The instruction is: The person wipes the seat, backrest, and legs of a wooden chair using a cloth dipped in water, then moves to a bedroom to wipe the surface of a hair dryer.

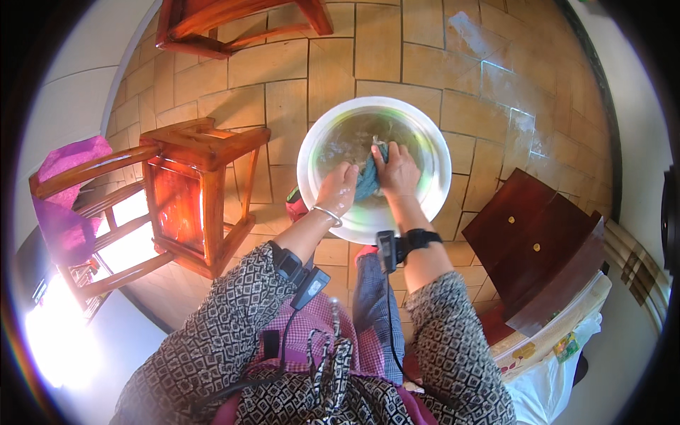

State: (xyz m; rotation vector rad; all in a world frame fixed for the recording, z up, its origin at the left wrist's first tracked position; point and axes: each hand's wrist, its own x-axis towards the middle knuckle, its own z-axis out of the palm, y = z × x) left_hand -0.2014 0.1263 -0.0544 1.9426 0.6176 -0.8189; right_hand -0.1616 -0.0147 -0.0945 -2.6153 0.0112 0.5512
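A white basin (308, 159) with cloudy, brownish water stands on the tiled floor in front of me. Over the water, inside its rim, both my hands grip one bunched, wet blue-green cloth (368, 183). My left hand (338, 188) closes on the cloth's lower left end; a silver bangle circles that wrist. My right hand (398, 170) holds its upper right part, thumb along the cloth. Wet patches and suds show on my left hand. Black straps with small devices and cables sit on both forearms.
A glossy wooden chair (212, 186) lies tipped at the left, a purple cloth (71, 234) over its end. Another wooden piece of furniture (239, 24) is at the top. A dark brown cabinet (523, 234) with two knobs stands right, near a white plastic bag (544, 393).
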